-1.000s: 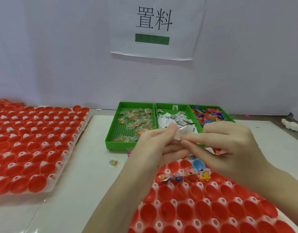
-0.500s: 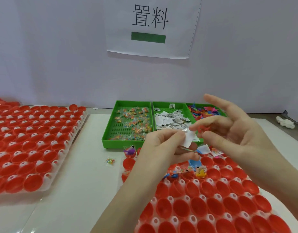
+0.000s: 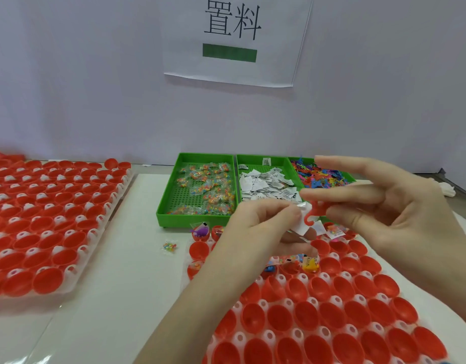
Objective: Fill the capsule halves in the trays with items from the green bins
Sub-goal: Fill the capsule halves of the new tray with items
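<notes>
Left hand (image 3: pixel 263 222): pinched a small white slip (image 3: pixel 304 219), held above the near tray's (image 3: pixel 331 324) far rows.
Right hand (image 3: pixel 400 214): pinched a red toy (image 3: pixel 314 212) between thumb and a finger, other fingers spread; toy touched the slip.
Bins (image 3: pixel 171 203): three green ones at the far edge, holding packets, slips and coloured toys.
Near tray: a few far cups filled, most red halves empty.
Left tray (image 3: pixel 77 248): red halves, well apart.
Stray packet (image 3: pixel 170 246): on the table between trays.
Risk: the light slip or the loosely held toy could have slipped and missed its cup, as that packet seemingly had.
</notes>
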The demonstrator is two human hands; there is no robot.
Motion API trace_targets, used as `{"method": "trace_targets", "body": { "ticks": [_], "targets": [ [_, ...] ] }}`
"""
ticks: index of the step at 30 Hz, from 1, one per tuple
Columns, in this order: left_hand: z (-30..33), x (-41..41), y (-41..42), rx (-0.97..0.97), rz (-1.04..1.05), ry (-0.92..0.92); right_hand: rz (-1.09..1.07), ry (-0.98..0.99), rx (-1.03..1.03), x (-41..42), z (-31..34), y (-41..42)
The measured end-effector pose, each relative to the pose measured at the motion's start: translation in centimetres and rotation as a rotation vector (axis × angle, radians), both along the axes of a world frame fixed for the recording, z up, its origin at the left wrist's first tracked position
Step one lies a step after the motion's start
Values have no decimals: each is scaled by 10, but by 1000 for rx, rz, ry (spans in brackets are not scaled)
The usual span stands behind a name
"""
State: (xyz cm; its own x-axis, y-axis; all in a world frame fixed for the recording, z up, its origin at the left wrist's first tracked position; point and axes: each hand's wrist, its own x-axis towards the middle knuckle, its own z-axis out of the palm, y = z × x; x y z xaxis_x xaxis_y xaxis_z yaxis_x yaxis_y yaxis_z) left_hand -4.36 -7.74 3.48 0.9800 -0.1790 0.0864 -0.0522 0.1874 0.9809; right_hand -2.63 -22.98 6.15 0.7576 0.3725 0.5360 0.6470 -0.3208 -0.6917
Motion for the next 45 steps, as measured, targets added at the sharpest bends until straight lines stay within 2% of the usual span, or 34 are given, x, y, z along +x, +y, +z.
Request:
{"method": "trace_targets", "body": {
  "ticks": [6,11,17,20,23,29,33,37,40,45],
  "targets": [
    [-1,0,1,-28,-92,10,-5,13,-48,1,3,0],
    [-4,0,1,19,-111,-33,-25,63,-7,1,5,-3],
    [-4,-8,-16,-27,-88,-65,-128,87,75,-3,1,-11],
    [-9,-10,-25,74,-19,-151,-148,83,0,-5,-1,-19],
    [-7,-6,-32,163,35,-196,-44,191,-77,-3,3,-25],
    [1,32,-50,360,144,-255,-103,250,71,24,5,-41],
    [-10,55,-55,645,213,-305,-176,397,147,42,-17,-52],
    [-33,64,-57,940,176,-286,-269,427,21,45,-49,-57],
    [-39,66,-50,892,205,-285,-302,432,-82,44,-67,-60],
    [-20,75,-9,739,465,-292,-274,383,-190,43,-77,-60]
  ]
}}
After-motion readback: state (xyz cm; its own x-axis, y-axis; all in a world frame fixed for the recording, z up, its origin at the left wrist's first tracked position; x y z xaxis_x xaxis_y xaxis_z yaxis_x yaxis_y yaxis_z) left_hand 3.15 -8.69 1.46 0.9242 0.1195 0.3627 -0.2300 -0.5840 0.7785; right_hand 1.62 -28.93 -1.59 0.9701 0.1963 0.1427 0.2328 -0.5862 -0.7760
